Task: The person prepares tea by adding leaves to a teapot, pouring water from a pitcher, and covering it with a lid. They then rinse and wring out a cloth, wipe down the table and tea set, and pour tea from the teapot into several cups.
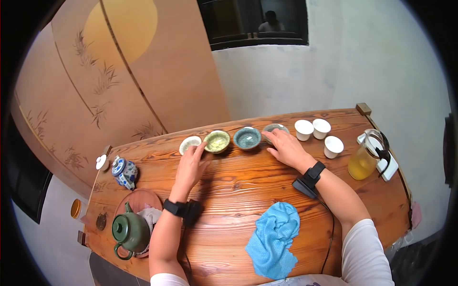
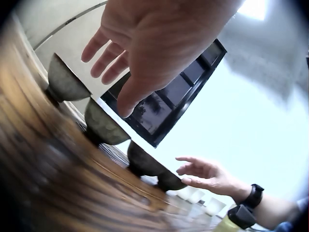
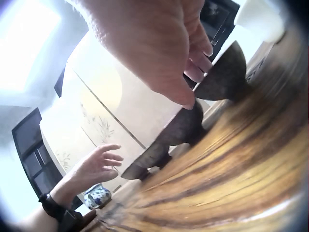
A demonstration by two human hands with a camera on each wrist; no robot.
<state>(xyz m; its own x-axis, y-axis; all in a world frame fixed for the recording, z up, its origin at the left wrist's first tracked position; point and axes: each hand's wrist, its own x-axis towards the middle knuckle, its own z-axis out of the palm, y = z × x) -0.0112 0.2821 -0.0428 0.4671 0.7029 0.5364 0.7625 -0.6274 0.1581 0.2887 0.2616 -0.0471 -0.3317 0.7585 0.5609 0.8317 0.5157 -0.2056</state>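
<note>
A row of small bowls stands along the back of the wooden table. My left hand [image 1: 189, 168] hovers with relaxed fingers at the near side of a whitish bowl [image 1: 190, 141], beside a yellow-green bowl [image 1: 217, 141]. In the left wrist view, this hand [image 2: 149, 43] holds nothing. To the right come a blue-green bowl [image 1: 247, 137] and a greyish bowl [image 1: 278, 127]. My right hand [image 1: 290, 150] reaches over the greyish bowl, partly hiding it. Seen from the right wrist, the thumb and loosely bent fingers of this hand [image 3: 159, 53] are close over the bowl rims.
White cups [image 1: 304, 129] and a glass pitcher [image 1: 363, 159] of yellow liquid stand right. A blue cloth [image 1: 274, 240] lies in front. On the left are a blue-and-white pot [image 1: 125, 172], a lidded cup [image 1: 102, 163] and a green teapot [image 1: 130, 232] on a round tray [image 1: 138, 196].
</note>
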